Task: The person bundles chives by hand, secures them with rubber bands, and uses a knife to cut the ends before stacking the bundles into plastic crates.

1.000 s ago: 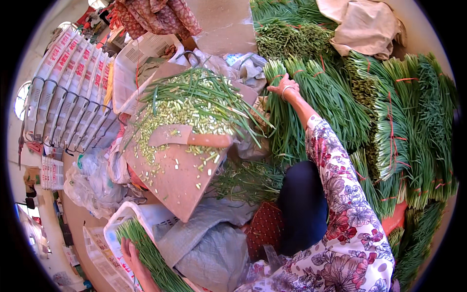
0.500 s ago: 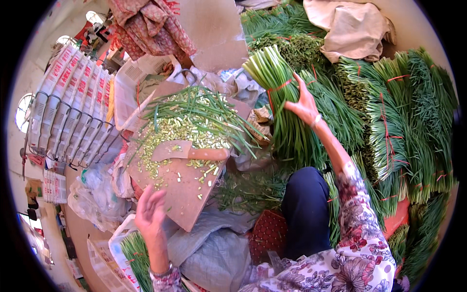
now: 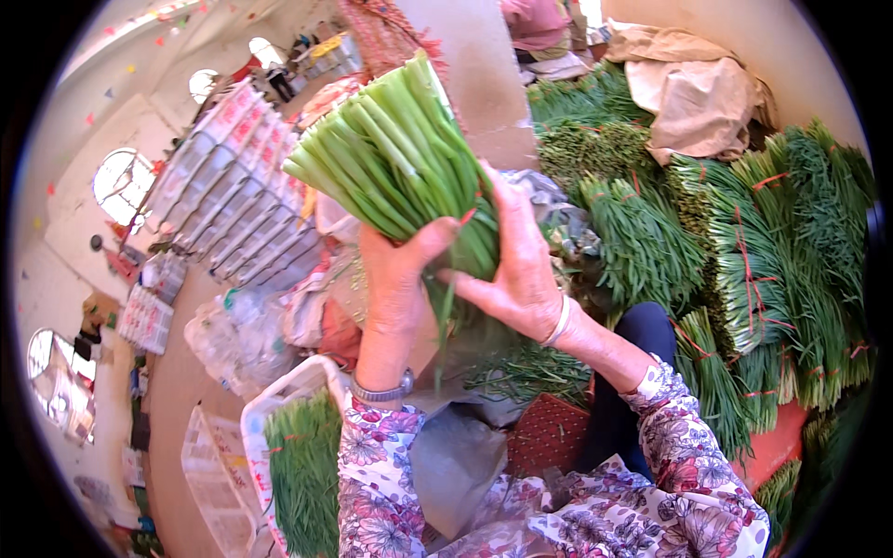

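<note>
A thick bunch of garlic chives (image 3: 381, 149) is raised in front of me, its pale cut ends pointing up and to the left. My left hand (image 3: 405, 265) grips it from the left side, thumb across the stalks. From the right, my right hand (image 3: 516, 265) wraps round the same bunch near its red tie (image 3: 468, 216). The leafy ends hang below my hands and blur. Behind the bunch and my arms, the cutting board is mostly hidden, and the knife cannot be seen.
Tied chive bunches (image 3: 744, 251) are piled along the right, with a beige cloth (image 3: 712, 102) behind them. A white crate (image 3: 256, 418) holding chives stands at lower left. Stacked white crates (image 3: 223, 186) and plastic bags (image 3: 237, 339) lie farther left. Another person (image 3: 538, 26) shows at the top.
The bunch has moved left and nearer, away from the pile. My left hand has come up from beside the board and taken hold of it too. The view has swung left.
</note>
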The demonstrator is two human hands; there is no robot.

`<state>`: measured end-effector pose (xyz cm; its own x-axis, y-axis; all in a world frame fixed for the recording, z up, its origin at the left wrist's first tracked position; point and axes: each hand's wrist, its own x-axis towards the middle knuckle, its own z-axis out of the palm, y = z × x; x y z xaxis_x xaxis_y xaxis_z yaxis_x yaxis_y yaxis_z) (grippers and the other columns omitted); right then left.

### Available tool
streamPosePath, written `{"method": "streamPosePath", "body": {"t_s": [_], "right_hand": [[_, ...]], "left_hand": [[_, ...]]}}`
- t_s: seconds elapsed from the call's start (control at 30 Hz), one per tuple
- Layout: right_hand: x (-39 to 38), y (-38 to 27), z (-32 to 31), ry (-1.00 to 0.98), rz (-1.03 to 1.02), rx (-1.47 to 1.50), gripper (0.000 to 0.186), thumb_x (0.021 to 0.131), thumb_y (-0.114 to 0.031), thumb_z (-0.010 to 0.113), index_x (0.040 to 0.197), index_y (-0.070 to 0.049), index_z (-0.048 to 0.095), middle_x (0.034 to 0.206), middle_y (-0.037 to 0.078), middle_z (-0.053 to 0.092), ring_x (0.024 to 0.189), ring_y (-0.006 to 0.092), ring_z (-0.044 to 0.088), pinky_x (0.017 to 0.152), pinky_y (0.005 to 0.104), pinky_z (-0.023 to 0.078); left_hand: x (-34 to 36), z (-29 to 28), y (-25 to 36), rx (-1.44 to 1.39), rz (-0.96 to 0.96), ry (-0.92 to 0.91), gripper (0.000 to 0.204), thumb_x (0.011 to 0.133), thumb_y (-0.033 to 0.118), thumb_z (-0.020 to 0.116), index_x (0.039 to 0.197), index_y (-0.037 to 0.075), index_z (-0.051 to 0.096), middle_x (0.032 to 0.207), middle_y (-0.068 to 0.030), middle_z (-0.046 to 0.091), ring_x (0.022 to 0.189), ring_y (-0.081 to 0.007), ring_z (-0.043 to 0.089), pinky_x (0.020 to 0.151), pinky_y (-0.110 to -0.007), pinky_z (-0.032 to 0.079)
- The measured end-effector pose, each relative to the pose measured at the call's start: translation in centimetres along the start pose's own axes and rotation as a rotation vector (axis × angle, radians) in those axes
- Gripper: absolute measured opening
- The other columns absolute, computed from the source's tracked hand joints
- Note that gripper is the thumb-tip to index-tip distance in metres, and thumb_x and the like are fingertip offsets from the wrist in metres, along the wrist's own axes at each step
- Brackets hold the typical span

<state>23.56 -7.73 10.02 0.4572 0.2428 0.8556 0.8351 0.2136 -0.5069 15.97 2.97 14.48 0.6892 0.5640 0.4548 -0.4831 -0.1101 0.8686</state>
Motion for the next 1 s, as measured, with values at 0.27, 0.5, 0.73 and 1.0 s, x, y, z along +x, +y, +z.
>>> {"method": "streamPosePath", "body": {"t_s": [0.27, 0.5, 0.73, 1.0], "right_hand": [[1.1, -6.8, 2.4, -0.184, 0.048, 0.224, 0.045, 0.080, -0.018, 0.074, 0.117, 0.000, 0.054, 0.101, 0.017, 0.063, 0.084, 0.0292, 0.067, 0.073, 0.0382, 0.054], [2.0, -9.2, 6.0, -0.287, 0.099, 0.427, 0.025, 0.082, -0.011, 0.069, 0.101, -0.001, 0.056, 0.070, 0.012, 0.066, 0.065, 0.0275, 0.067, 0.061, 0.0363, 0.053], [5.8, -6.5, 2.8, 0.035, -0.380, -0.015, 0.007, 0.080, -0.008, 0.067, 0.087, -0.007, 0.066, 0.078, 0.009, 0.067, 0.067, 0.0228, 0.066, 0.059, 0.0330, 0.053], [3.4, -1.2, -0.8, -0.591, 0.043, 0.071, 0.048, 0.092, -0.048, 0.053, 0.114, -0.006, 0.063, 0.098, 0.013, 0.067, 0.083, 0.0250, 0.066, 0.073, 0.0347, 0.054]], "left_hand": [[-3.9, -11.9, 7.1, 0.141, 0.072, 0.045, 0.059, 0.067, 0.013, 0.073, 0.120, -0.004, 0.055, 0.108, -0.0127, 0.066, 0.095, -0.0214, 0.065, 0.087, -0.036, 0.054], [-6.9, -13.8, 6.6, 0.141, 0.031, 0.097, 0.059, 0.066, 0.007, 0.071, 0.121, -0.004, 0.055, 0.107, -0.0130, 0.066, 0.091, -0.0232, 0.067, 0.082, -0.037, 0.058], [-8.6, -14.5, 5.4, 0.210, -0.033, 0.100, 0.067, 0.061, 0.013, 0.075, 0.121, -0.002, 0.052, 0.107, -0.0107, 0.065, 0.094, -0.0210, 0.065, 0.082, -0.036, 0.056], [-6.7, -17.1, 10.0, 0.638, 0.109, -0.017, 0.072, 0.054, 0.017, 0.087, 0.117, -0.001, 0.057, 0.110, -0.0092, 0.065, 0.098, -0.0174, 0.063, 0.088, -0.034, 0.052]]}}
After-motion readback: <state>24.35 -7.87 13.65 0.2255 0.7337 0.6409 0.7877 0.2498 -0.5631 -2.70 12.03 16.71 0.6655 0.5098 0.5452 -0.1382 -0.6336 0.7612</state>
